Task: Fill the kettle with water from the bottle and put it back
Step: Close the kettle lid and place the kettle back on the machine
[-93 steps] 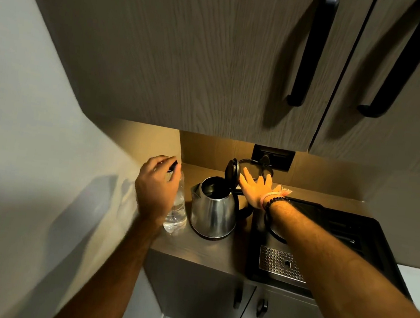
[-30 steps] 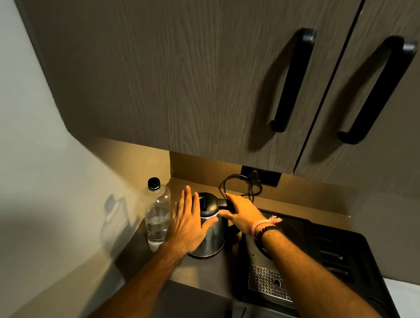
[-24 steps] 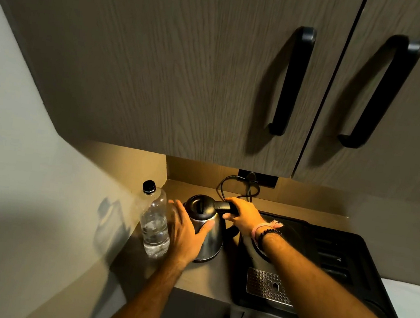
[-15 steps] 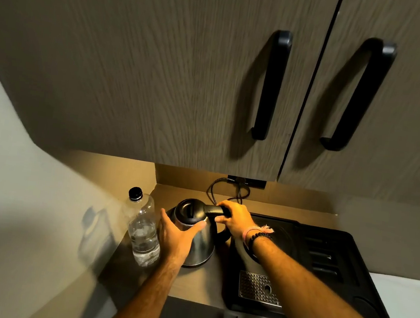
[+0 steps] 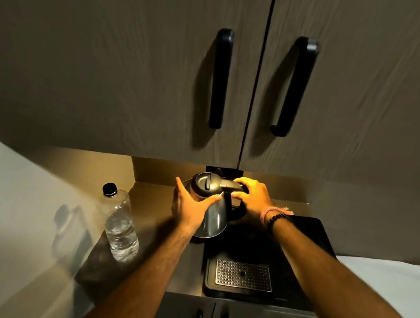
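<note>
The steel kettle (image 5: 214,217) with a black lid, now down, stands at the back of the counter under the cabinet light. My right hand (image 5: 253,196) is closed around its black handle. My left hand (image 5: 190,206) presses flat against the kettle's left side, thumb across the front. A clear plastic water bottle (image 5: 121,228) with a black cap on stands upright to the left, apart from both hands, with water in its lower part.
A black drip tray (image 5: 242,275) with a metal grate lies right of the kettle on the counter (image 5: 158,234). Wall cabinets with two black handles (image 5: 220,79) hang low overhead. A wall closes the left side. Lower cabinet doors sit below the counter edge.
The kettle lid went from open to down. My left hand left the bottle and came to the kettle's side; my right hand took the handle. The view shifted right.
</note>
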The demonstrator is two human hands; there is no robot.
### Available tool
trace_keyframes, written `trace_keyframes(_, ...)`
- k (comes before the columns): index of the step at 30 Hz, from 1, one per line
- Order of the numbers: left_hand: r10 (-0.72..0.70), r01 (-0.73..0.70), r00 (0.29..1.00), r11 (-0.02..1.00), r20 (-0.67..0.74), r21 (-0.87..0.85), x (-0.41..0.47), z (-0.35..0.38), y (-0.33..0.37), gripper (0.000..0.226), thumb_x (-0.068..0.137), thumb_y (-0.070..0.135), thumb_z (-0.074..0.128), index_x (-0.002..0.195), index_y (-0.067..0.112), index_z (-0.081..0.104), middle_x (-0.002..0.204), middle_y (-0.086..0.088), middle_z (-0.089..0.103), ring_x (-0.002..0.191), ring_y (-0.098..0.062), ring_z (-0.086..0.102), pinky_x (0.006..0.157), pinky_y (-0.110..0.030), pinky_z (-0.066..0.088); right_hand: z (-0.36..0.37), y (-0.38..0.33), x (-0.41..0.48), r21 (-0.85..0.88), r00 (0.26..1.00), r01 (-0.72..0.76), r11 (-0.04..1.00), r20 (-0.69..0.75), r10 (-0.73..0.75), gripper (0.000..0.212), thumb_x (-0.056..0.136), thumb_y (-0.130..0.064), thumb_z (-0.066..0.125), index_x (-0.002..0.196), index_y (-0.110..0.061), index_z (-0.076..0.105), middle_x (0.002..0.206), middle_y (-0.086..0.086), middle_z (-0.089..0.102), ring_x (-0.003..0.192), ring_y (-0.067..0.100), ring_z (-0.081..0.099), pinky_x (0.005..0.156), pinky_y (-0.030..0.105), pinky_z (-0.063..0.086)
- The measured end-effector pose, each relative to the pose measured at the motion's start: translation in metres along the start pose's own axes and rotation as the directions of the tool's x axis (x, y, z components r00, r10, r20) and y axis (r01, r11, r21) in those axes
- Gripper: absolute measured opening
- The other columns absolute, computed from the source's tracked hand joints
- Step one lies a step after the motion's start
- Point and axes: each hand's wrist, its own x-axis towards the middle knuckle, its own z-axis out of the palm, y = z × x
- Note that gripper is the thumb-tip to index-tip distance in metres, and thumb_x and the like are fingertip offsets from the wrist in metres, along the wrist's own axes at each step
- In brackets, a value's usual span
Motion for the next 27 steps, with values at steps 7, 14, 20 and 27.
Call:
trace_keyframes(7,-0.004,0.005,0.991,1.0,0.132,-0.006,-0.02,0.057,0.022,0.141,0.053,0.062,0.088,0.157,0.017,0.004,0.159,-0.011,0.028,0.144,-0.031,0.028,0.112,-0.046,0.029,-0.051,0.043,-0.017,-0.025,0.993,-0.104,0.994,-0.049,0.103,0.03,0.085,-0.01,0.073,0.115,-0.011,0.069,0.109,0.01,0.07,0.1,0.021,0.062,0.094,0.035,0.05)
trace_keyframes(14,0.004,-0.007,0.982,1.0,0.19,0.015,-0.03,0.087,0.025,0.141,0.05,0.064,0.087,0.156,0.012,0.011,0.158,-0.011,0.029,0.145,-0.03,0.026,0.113,-0.045,0.028,-0.068,0.074,-0.026,-0.043,0.986,-0.159,0.986,-0.065,0.156,0.03,0.083,-0.013,0.075,0.113,-0.015,0.07,0.107,0.007,0.073,0.098,0.022,0.065,0.09,0.033,0.051)
trace_keyframes(20,0.025,-0.039,0.976,0.997,0.214,0.063,-0.032,0.096,0.024,0.132,0.053,0.061,0.089,0.154,0.012,0.02,0.154,-0.01,0.035,0.143,-0.029,0.03,0.111,-0.045,0.032,-0.068,0.093,-0.033,0.023,0.975,-0.205,0.978,-0.077,0.206,0.034,0.085,-0.012,0.074,0.119,-0.014,0.068,0.112,0.009,0.072,0.105,0.026,0.065,0.091,0.034,0.051)
trace_keyframes(27,0.028,-0.047,0.971,0.996,0.238,0.075,-0.033,0.097,0.021,0.127,0.054,0.06,0.088,0.153,0.016,0.021,0.153,-0.008,0.036,0.14,-0.029,0.033,0.108,-0.047,0.034,-0.065,0.097,-0.036,0.002,0.97,-0.23,0.973,-0.085,0.23,0.056,0.09,-0.021,0.071,0.142,-0.016,0.053,0.14,0.013,0.059,0.13,0.031,0.054,0.11,0.041,0.043)
